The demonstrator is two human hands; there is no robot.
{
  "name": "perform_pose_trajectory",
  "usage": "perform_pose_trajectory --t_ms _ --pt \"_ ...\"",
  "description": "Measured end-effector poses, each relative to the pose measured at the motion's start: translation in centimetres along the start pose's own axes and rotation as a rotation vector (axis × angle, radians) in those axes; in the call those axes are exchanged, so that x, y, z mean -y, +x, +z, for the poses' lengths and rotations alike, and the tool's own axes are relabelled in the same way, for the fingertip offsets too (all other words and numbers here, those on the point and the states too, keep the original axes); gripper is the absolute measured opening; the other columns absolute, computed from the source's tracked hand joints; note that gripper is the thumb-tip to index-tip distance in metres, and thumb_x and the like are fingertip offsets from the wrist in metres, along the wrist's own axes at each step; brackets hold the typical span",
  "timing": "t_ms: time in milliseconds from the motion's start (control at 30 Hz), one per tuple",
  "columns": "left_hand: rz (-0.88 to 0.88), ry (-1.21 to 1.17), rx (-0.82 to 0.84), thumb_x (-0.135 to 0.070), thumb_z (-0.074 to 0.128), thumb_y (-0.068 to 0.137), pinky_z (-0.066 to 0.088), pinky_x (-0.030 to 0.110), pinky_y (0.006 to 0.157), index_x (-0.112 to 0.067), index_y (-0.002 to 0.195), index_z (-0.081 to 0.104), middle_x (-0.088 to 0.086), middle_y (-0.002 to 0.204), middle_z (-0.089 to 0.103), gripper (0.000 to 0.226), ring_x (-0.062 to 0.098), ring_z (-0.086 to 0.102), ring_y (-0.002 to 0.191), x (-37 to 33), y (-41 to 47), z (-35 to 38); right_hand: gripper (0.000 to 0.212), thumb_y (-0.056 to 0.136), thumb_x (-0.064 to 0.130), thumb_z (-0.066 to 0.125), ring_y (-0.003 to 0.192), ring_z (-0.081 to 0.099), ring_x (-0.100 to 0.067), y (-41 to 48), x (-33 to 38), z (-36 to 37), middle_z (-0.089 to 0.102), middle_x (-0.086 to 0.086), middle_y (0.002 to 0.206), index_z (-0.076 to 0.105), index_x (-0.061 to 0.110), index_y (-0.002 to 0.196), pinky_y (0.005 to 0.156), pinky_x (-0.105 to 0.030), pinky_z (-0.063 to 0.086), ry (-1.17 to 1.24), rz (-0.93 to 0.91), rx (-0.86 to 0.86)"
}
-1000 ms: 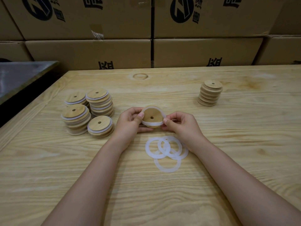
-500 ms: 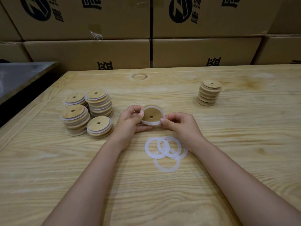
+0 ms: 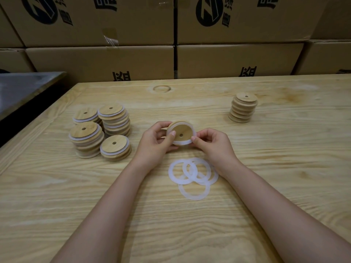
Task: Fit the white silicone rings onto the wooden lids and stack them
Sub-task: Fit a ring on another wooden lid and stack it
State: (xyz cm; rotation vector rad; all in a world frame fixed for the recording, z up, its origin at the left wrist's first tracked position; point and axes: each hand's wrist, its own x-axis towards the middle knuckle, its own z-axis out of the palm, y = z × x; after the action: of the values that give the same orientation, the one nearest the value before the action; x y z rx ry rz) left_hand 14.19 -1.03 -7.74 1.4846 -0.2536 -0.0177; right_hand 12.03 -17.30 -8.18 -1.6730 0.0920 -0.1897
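Stacked boxes (image 3: pixel 237 59) form a wall behind the table (image 3: pixel 57 205), which carries all the work items. Four stacks of ringed lids (image 3: pixel 114 120) stand close together at the left, and one stack of bare lids (image 3: pixel 243 109) stands well apart at the right. Both hands are clamped on one lid (image 3: pixel 181 132), held tilted just above the table. The left hand (image 3: pixel 155 143) pinches its left rim with the thumb on the face, and the right hand (image 3: pixel 214 147) pinches the right rim, where the ring (image 3: pixel 183 142) runs. Hazard 1: the ringed stacks sit unevenly, with layers offset, so a lid added off-centre or a brush from a forearm is likely to topple one into its neighbours. Hazard 2: the ring's far side is hidden, so full seating cannot be confirmed, and a section left out of place would probably roll off under finger pressure or make the lid rock when stacked. Hazard 3: the loose rings (image 3: pixel 193 175) overlap just beside the right wrist, so lifting one could drag the others. Markings: each upper box carries a dark round logo beside large dark Chinese characters cut off by the frame. The lower boxes show one character each, seemingly inverted. I cannot read any of them. No writing shows on lids or rings.
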Motion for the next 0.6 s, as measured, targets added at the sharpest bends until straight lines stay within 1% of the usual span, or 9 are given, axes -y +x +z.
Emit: perform_pose_trajectory --t_ms 67,167,267,367,433,533,600 --pt "-0.01 -0.007 -0.008 -0.003 0.054 0.093 0.059 0.027 0.069 -0.014 0.108 0.055 0.012 0.097 0.067 0.019 0.016 0.069 0.085 -0.01 0.06 0.0 0.011 0.085 0.007 0.068 0.09 0.069 -0.025 -0.02 0.07 0.01 0.071 -0.012 0.087 0.064 0.013 0.076 0.086 -0.034 0.055 0.012 0.002 -0.001" --pt "-0.048 -0.079 -0.032 0.0 0.048 0.094 0.059 0.028 0.066 -0.009 0.108 0.054 0.01 0.091 0.067 0.018 0.015 0.069 0.081 -0.13 0.2 -0.2 0.011 0.085 0.006 0.068 0.082 0.07 -0.018 -0.15 0.2 0.06 0.072 -0.009 0.081 0.065 0.013 0.076 0.081 -0.03 0.054 0.061 0.006 0.014" --pt "-0.093 -0.155 -0.038 0.0 0.046 0.096 0.059 0.029 0.063 -0.007 0.11 0.055 0.008 0.086 0.069 0.018 0.017 0.071 0.078 -0.24 0.25 -0.48 0.009 0.085 0.008 0.068 0.084 0.071 -0.021 -0.23 0.25 0.11 0.073 -0.01 0.081 0.066 0.013 0.077 0.083 -0.031 0.054 0.104 0.017 0.036" --pt "-0.121 -0.175 -0.033 -0.001 0.046 0.096 0.059 0.03 0.063 -0.003 0.115 0.053 0.012 0.09 0.069 0.021 0.021 0.071 0.082 -0.27 0.35 -0.68 0.006 0.084 0.01 0.07 0.085 0.071 -0.021 -0.23 0.34 0.08 0.074 -0.01 0.082 0.068 0.013 0.079 0.084 -0.031 0.054 0.089 0.013 0.058" --pt "-0.12 -0.162 -0.025 -0.002 0.046 0.096 0.059 0.029 0.063 -0.004 0.115 0.054 0.012 0.092 0.069 0.021 0.022 0.07 0.084 -0.29 0.33 -0.72 0.004 0.083 0.012 0.071 0.084 0.071 -0.019 -0.22 0.36 0.01 0.074 -0.01 0.082 0.07 0.012 0.079 0.084 -0.03 0.054 0.074 0.015 0.063" --pt "-0.108 -0.166 -0.017 -0.001 0.047 0.095 0.059 0.028 0.063 -0.008 0.108 0.055 0.011 0.09 0.069 0.017 0.021 0.07 0.084 -0.27 0.25 -0.72 0.005 0.082 0.013 0.072 0.084 0.071 -0.019 -0.21 0.31 -0.02 0.074 -0.008 0.082 0.071 0.013 0.078 0.083 -0.029 0.055 0.083 0.022 0.058" --pt "-0.102 -0.173 -0.018 -0.001 0.047 0.095 0.059 0.028 0.065 -0.008 0.108 0.055 0.011 0.092 0.068 0.017 0.022 0.07 0.086 -0.2 0.29 -0.73 0.007 0.083 0.014 0.072 0.083 0.071 -0.018 -0.17 0.27 0.05 0.074 -0.006 0.081 0.071 0.015 0.076 0.082 -0.028 0.055 0.077 0.019 0.056"
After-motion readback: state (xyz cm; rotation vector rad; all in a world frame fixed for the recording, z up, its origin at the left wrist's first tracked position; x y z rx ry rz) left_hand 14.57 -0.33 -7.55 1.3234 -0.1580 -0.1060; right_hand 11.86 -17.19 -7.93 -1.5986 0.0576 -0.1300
